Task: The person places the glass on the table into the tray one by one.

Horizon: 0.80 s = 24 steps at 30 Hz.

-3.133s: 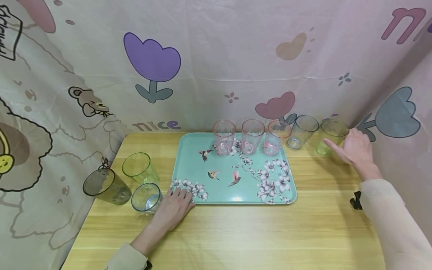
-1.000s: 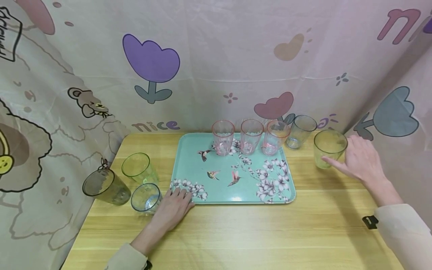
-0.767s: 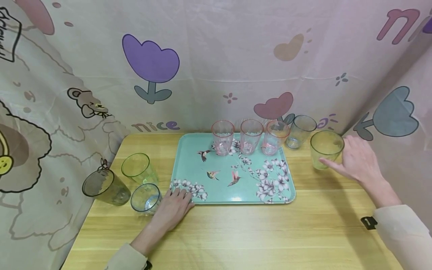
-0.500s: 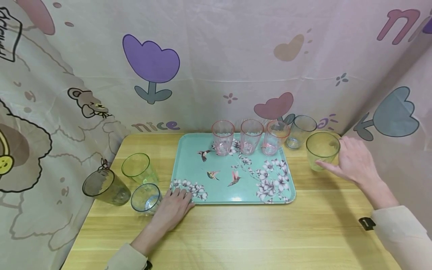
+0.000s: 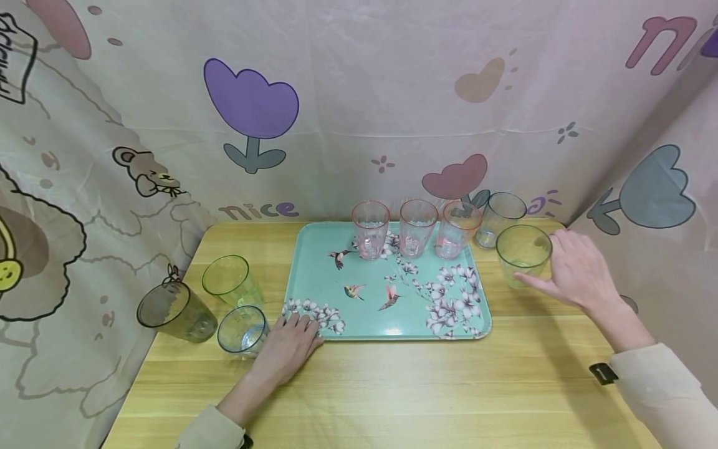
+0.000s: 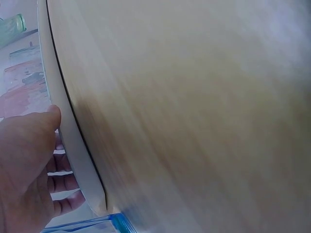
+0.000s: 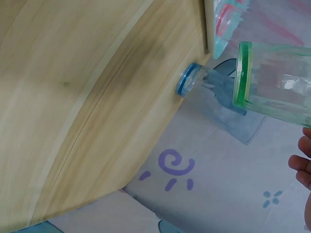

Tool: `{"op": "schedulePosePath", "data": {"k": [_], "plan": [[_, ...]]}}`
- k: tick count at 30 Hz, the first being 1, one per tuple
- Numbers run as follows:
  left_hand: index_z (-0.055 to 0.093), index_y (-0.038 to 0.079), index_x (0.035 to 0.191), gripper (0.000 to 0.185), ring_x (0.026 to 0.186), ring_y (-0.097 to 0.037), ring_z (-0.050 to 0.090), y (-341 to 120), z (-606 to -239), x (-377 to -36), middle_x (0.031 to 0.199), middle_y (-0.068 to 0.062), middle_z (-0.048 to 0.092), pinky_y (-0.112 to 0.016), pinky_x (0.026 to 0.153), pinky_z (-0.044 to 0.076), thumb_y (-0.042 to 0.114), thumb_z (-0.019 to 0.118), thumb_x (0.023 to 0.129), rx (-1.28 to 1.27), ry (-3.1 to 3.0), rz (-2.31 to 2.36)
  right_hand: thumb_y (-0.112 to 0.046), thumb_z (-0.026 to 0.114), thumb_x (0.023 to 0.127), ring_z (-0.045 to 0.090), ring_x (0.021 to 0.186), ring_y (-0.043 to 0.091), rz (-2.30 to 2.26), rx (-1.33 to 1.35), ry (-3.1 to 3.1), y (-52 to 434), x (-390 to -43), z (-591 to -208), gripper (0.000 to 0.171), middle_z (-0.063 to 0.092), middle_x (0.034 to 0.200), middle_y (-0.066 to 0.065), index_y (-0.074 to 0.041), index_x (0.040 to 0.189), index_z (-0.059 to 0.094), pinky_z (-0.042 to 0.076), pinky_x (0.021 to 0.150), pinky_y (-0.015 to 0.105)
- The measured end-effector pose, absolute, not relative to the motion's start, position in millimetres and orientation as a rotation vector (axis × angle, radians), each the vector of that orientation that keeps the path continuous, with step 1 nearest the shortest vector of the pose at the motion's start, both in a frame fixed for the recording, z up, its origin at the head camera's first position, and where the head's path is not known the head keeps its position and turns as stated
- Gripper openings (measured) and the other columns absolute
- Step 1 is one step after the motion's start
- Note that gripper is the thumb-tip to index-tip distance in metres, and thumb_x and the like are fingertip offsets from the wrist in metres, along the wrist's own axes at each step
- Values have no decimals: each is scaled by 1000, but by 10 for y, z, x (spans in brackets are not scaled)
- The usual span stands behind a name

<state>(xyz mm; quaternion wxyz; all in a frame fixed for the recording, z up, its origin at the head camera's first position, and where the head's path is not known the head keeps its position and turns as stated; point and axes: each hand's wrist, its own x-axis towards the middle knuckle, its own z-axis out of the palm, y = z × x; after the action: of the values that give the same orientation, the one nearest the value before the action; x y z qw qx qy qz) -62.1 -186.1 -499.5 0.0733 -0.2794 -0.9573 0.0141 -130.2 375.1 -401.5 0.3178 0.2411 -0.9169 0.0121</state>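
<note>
My right hand (image 5: 580,268) grips a yellow-green glass (image 5: 521,255) with the thumb along its near side. The right wrist view shows this glass (image 7: 272,80) raised, its thick green base away from the tabletop. Behind it stands a clear bluish glass (image 5: 502,218) at the tray's back right corner. My left hand (image 5: 288,346) rests on the front left corner of a turquoise tray (image 5: 320,262), fingers over its rim and thumb at its front edge (image 6: 68,111). Three pinkish glasses with red rims, the middle one (image 5: 417,227) among them, stand along the tray's back.
Left of the tray stand a green glass (image 5: 232,280), a blue-rimmed glass (image 5: 244,330) close beside my left hand, and a dark grey glass (image 5: 179,312) near the table's left edge. A patterned curtain (image 5: 348,93) hangs behind the wooden table (image 5: 415,399).
My right hand has brought the yellow-green glass from the back right of the table toward the front and left, nearer the tray. The left hand and the other glasses have stayed put.
</note>
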Motion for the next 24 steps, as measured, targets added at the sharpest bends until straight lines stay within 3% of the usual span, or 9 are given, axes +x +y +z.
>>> {"op": "schedulePosePath", "data": {"k": [16,24], "plan": [[61,13,101,30,89,-24,61,-1867,-5002,-618,92,-5,62,-47,86,55,43,62,105,-843,-2863,48,-94,28,90,56,79,45,79,687,-2413,3494,-1292,-4006,109,60,83,23,10,99,59,44,72,54],[61,13,101,29,88,-24,60,-1867,-5000,-620,91,-4,61,-47,85,55,42,62,105,-847,-2863,45,-93,26,90,53,74,42,64,699,-2381,3370,-1307,-3985,108,58,80,22,10,97,58,41,66,52]]}}
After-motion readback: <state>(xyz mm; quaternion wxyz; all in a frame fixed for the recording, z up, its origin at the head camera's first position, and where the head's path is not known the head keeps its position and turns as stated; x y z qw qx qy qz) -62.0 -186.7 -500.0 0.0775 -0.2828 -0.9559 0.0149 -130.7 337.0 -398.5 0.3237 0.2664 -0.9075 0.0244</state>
